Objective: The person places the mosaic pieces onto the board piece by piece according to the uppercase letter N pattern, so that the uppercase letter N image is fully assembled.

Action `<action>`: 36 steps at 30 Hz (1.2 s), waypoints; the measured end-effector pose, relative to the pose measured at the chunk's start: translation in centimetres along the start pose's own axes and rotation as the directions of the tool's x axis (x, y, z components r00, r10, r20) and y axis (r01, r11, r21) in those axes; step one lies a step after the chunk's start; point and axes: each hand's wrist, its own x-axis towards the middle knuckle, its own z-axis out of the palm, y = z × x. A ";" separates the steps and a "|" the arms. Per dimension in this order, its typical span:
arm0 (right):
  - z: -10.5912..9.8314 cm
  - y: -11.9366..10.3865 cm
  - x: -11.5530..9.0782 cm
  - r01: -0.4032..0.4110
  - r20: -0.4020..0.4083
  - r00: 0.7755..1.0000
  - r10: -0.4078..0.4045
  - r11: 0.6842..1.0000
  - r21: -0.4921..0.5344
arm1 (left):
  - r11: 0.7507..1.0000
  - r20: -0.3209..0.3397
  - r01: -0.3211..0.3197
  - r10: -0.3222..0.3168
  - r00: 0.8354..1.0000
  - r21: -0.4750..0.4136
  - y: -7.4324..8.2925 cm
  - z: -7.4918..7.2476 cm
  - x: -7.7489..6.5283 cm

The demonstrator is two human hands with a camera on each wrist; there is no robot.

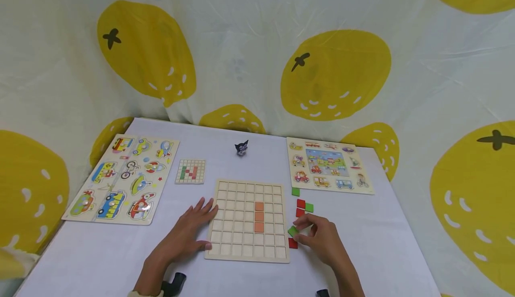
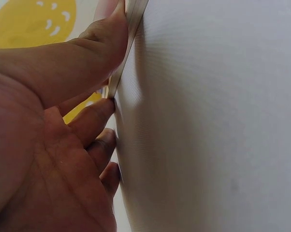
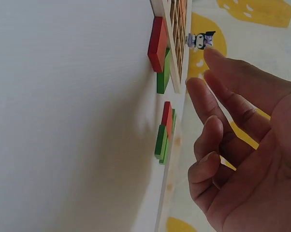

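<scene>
A wooden grid board [image 1: 236, 239] lies in the middle of the table, with three orange tiles [image 1: 259, 216] in one column. My left hand [image 1: 189, 227] rests at its left side, fingers spread on the edge and thumb near the lower corner. Just right of the board, my right hand [image 1: 319, 236] hovers over a green tile [image 1: 292, 231]. Its thumb and forefinger are apart, with nothing pinched between them in the right wrist view. That green tile sits tilted beside the board, next to a red tile [image 3: 157, 44].
Two more red tiles [image 1: 301, 203] and two green tiles [image 1: 295, 192] lie farther up the board's right side. A small pattern card [image 1: 190, 181] is at the back left, with a dark figurine [image 1: 241, 148] behind. Picture puzzles stand left [image 1: 161, 176] and right [image 1: 298, 147].
</scene>
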 end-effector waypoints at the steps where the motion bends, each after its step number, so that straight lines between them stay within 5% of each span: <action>1: 0.0 0.1 -0.2 0.000 0.006 1.000 0.000 1.000 -0.009 | 1.000 0.000 0.000 0.000 1.000 -0.001 0.0 0.0 0.0; 23: 1.6 0.6 -1.7 0.049 0.040 0.998 -0.042 0.985 -0.168 | 1.000 -0.016 -0.022 0.022 1.000 0.019 0.5 -0.6 -0.4; 36: 1.0 0.3 -2.1 0.064 0.043 0.997 -0.058 0.988 -0.143 | 0.999 -0.023 -0.026 0.027 0.999 0.029 0.2 -0.1 -0.2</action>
